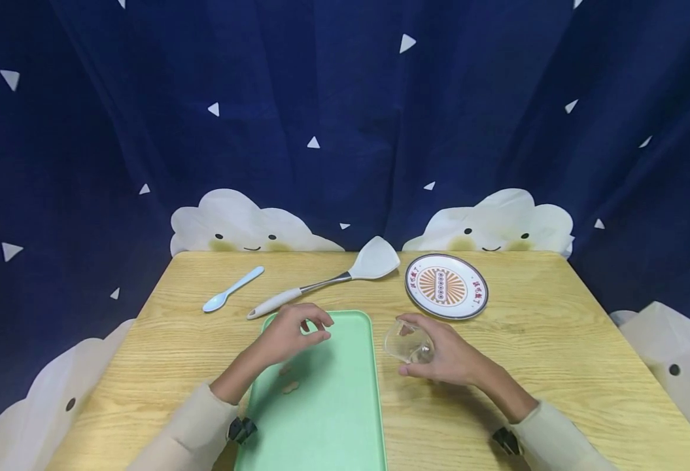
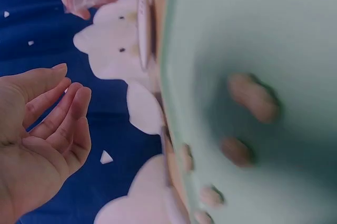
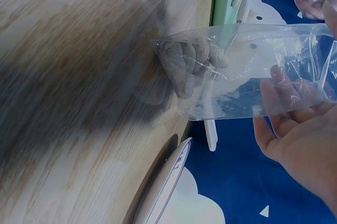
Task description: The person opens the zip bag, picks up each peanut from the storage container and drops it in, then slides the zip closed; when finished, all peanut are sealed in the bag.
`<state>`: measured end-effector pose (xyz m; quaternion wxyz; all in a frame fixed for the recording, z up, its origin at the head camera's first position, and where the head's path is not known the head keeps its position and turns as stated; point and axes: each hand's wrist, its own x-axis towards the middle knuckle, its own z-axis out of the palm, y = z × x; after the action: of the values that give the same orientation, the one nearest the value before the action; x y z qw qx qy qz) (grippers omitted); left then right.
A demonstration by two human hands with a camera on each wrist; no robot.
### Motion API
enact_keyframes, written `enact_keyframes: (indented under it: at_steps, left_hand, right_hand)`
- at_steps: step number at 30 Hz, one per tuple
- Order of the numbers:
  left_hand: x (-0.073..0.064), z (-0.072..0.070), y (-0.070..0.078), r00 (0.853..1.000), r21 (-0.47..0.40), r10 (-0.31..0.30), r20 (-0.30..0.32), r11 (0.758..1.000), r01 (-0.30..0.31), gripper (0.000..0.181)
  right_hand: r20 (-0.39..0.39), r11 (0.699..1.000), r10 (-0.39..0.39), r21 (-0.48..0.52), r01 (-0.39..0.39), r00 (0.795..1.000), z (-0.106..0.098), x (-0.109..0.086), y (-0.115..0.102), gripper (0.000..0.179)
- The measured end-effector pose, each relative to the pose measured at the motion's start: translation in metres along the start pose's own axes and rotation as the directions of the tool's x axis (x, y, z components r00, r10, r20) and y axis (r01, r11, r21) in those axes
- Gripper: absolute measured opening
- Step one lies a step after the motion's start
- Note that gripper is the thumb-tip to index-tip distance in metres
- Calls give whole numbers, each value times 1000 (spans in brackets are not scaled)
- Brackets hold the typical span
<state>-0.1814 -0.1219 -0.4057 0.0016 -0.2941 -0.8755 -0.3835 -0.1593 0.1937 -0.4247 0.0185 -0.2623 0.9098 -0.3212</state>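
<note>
While the head view shows the left hand (image 1: pixel 292 332) loosely bent and empty above the far-left corner of the green tray (image 1: pixel 347 418), the right hand (image 1: pixel 447 352) grips a clear bag (image 1: pixel 401 343) just beyond the tray's right edge. Peanuts (image 1: pixel 290 387) lie on the tray's left half; near the desk's (image 1: pixel 533 327) far edge sit a spatula (image 1: pixel 374 260) and a plate (image 1: pixel 447 287). The left wrist view, blurred, shows several peanuts on the tray. The right wrist view shows more peanuts gathered in the bag's closed end. Bagging peanuts seems the step in hand; the next move probably calls for a light left-hand pinch, with the bag's mouth held wide.
</note>
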Motion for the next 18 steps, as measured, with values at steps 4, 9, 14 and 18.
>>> enact_keyframes:
  at_steps: [4, 9, 14, 18]
  left_hand:
    - [-15, -6, -14, 999, 4, -53, 4, 999, 53, 11]
    - [-32, -10, -30, 995, 30, -102, 12, 994, 102, 10]
    - [-46, -8, -42, 992, 80, -122, 34, 990, 119, 12]
    - [-54, -8, -48, 985, 82, -166, 47, 983, 162, 12]
  right_hand:
    - [-2, 1000, -1, 2, 1, 1000, 0, 0, 0, 81]
    - [-1, 1000, 1, 4, -1, 1000, 0, 0, 0, 82]
    - [4, 1000, 10, 10, -10, 1000, -1, -2, 1, 81]
    - [1, 1000, 6, 13, -6, 1000, -1, -2, 3, 82]
